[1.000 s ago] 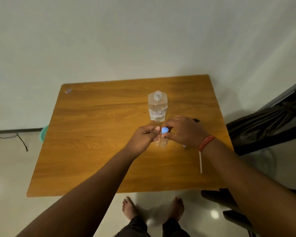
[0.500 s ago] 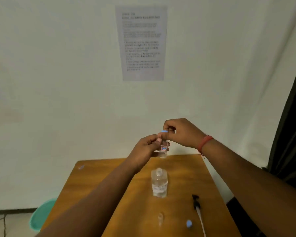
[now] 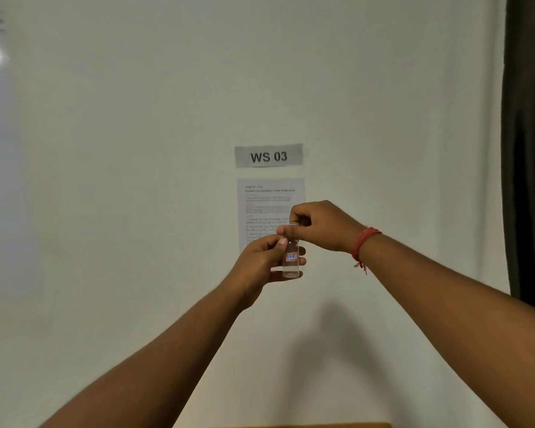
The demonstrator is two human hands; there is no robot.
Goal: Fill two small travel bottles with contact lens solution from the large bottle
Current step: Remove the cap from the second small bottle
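A small clear travel bottle [image 3: 291,264] with a red and blue label is held up in front of the wall. My left hand [image 3: 261,267] grips its body from the left. Above it, my right hand [image 3: 318,225] pinches the blue cap [image 3: 292,225] at the bottle's top, with only a sliver of the cap showing between the fingers. The large bottle and the other small bottle are out of view below the frame.
A thin strip of the wooden table's far edge [image 3: 306,425] shows at the bottom. On the white wall hang a "WS 03" sign [image 3: 268,156] and a printed sheet [image 3: 269,199]. A dark curtain [image 3: 528,149] runs down the right side.
Both hands lifted the small bottle off the table to chest height, and my view tilted up from the tabletop to the wall. The large bottle dropped out of sight.
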